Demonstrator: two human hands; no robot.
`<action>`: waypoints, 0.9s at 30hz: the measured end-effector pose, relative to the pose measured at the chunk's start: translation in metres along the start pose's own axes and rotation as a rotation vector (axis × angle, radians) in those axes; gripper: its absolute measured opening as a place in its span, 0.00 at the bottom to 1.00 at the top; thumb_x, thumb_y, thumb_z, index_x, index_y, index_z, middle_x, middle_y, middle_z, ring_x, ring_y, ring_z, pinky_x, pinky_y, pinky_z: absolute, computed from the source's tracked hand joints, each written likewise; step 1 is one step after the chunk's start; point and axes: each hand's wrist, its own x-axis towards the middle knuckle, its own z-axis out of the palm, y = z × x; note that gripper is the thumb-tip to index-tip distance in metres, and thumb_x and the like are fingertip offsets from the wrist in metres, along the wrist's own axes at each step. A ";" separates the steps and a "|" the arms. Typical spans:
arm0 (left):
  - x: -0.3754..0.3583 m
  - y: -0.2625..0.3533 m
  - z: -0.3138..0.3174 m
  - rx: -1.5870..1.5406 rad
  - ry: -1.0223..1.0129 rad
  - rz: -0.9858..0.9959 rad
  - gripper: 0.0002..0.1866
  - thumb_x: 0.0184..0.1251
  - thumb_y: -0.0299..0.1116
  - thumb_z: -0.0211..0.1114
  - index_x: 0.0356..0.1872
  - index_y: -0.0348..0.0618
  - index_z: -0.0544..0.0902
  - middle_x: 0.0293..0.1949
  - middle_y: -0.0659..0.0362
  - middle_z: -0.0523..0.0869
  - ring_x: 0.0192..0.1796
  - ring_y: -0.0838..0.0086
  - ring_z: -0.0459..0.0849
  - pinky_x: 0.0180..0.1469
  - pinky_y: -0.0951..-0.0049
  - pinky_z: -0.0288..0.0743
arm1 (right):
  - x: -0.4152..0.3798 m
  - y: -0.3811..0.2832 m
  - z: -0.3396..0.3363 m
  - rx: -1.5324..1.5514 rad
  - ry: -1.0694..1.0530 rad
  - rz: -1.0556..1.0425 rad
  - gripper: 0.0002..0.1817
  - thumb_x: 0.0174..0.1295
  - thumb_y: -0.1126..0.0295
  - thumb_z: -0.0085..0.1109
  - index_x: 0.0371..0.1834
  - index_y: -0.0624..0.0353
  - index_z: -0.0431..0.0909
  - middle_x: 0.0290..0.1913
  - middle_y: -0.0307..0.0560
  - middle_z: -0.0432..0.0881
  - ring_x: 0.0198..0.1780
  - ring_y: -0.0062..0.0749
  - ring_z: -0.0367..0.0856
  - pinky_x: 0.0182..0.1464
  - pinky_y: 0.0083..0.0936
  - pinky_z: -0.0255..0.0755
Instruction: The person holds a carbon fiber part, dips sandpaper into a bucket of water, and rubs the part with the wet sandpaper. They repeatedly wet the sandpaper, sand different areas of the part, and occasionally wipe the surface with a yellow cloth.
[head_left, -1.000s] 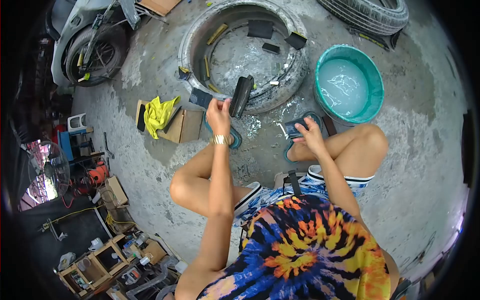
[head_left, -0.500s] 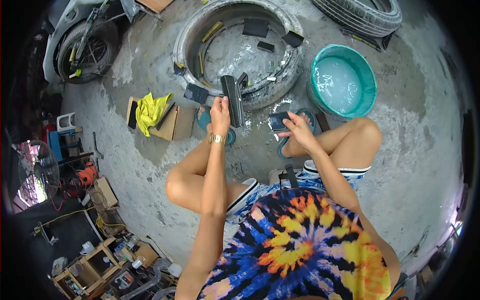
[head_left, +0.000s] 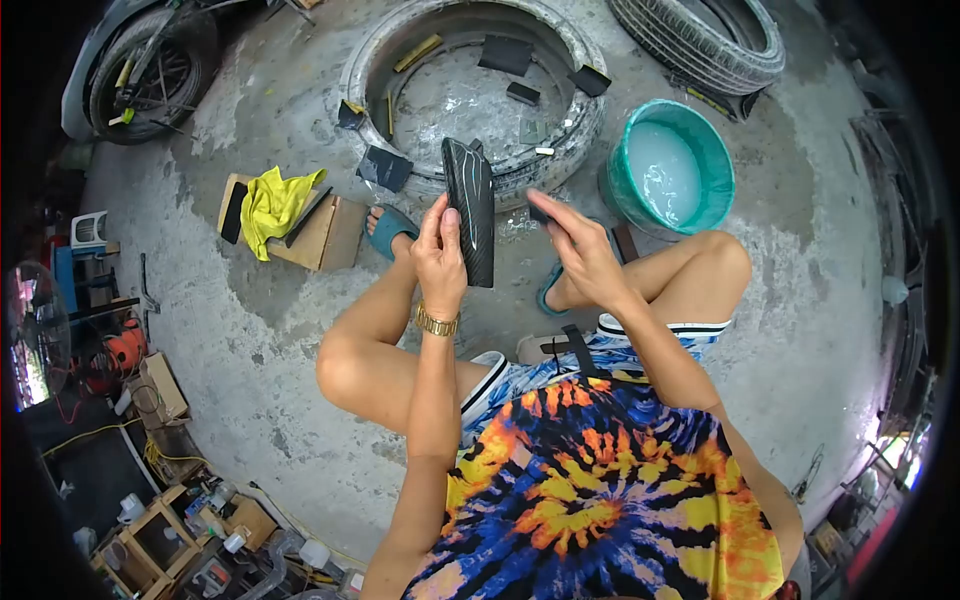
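My left hand (head_left: 440, 255) is closed around the left edge of a glossy black carbon-fibre piece (head_left: 470, 215), long, slightly curved and held upright over the floor. To its right, my right hand (head_left: 585, 258) has its fingers pressed together over a dark sandpaper piece (head_left: 539, 213); only a small edge of it shows past the fingers. A gap separates the right fingertips from the carbon-fibre piece. Behind both hands lies a large worn tire (head_left: 375, 150), with black sheets and small blocks resting on its rim and inside it.
A green bucket (head_left: 618, 165) of cloudy water stands right of the tire. At left, a yellow cloth (head_left: 272, 210) drapes over a cardboard box (head_left: 335, 235). Another tire (head_left: 690, 50) lies at the upper right. Tools and a wooden rack (head_left: 150, 545) crowd the lower left.
The carbon-fibre piece has tilted more upright in my left hand and come a little nearer. My right hand has turned, moved up and left, and now mostly hides the sandpaper.
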 end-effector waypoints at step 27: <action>0.014 -0.037 0.018 0.192 0.002 -0.099 0.15 0.74 0.36 0.47 0.32 0.33 0.72 0.25 0.47 0.78 0.26 0.56 0.77 0.34 0.62 0.73 | -0.059 -0.025 0.012 -0.531 -0.413 -0.370 0.26 0.49 0.81 0.52 0.57 0.69 0.73 0.63 0.58 0.71 0.64 0.49 0.70 0.68 0.37 0.61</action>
